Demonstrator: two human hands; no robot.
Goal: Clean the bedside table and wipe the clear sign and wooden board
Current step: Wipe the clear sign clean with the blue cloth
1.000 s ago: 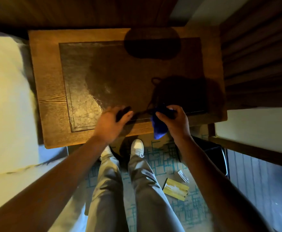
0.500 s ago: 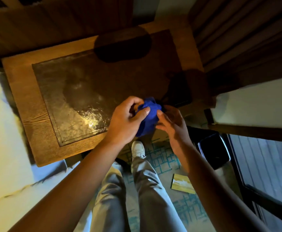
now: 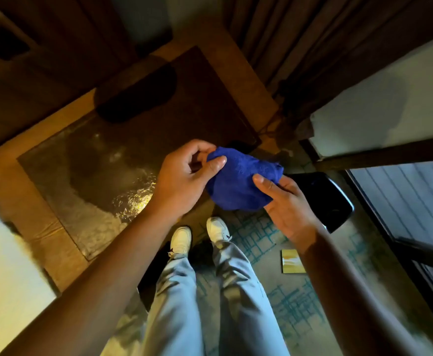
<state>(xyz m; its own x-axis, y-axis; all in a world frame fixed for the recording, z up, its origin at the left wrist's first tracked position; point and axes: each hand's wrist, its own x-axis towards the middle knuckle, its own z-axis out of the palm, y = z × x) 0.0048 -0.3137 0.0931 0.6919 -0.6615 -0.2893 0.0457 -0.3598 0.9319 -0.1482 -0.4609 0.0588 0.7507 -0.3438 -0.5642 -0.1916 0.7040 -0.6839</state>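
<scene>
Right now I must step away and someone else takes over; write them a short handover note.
Left hand pinches the blue cloth, thumb against fingers. Right hand holds the cloth from below, thumb on top.
The cloth is bunched in the air off the bedside table's near corner.
Table top shines, maybe damp; whether wiping is finished cannot be told.
A yellow flat piece lies on the carpet; no clear sign in view. Sign and board likely remain to wipe.

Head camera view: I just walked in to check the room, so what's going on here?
A person stands at the wooden bedside table with its dark glossy inset top, holding a bunched blue cloth in both hands, clear of the tabletop. The left hand pinches one end; the right hand cradles it from below, thumb on top. Nothing is being wiped right now.
</scene>
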